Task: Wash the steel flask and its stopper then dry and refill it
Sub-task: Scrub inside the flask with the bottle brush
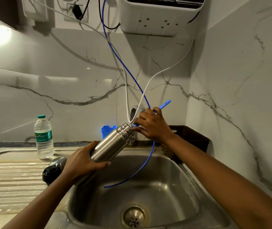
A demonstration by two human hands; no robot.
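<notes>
At the far left, a plastic water bottle (43, 137) with a green cap stood upright on the back edge of the ridged steel drainboard (8, 179). Its green label read "nature" in white script, and the smaller print was too blurred to read. Nearer the basin, a black stopper (51, 174) lay on the drainboard just beside a steel cup (58, 161), both close to the sink's left rim and partly hidden by the left forearm. The left hand (82, 161) gripped the steel flask (110, 146) round its base, fingers and thumb wrapped about the body. The flask was held tilted over the back-left corner of the sink (165, 187), its mouth pointing up and right toward the wall tap (136, 110). A blue plastic holder (106, 131) stood against the wall behind the flask. A blue tube (132, 80) and a white tube (150, 80) hung down from the wall-mounted water purifier (161, 14), whose dark band read roughly "www.drinkprime.in". The blue tube curved past the flask and ended loose above the basin. The right hand (151, 124) had its fingers curled round a blue-handled tool (165, 104) at the flask's mouth, its working end hidden. The widest open room lay over the basin between the forearms, above the drain (134, 217). At the right, a dark box (189, 136) sat in the corner behind the sink's back-right rim.
</notes>
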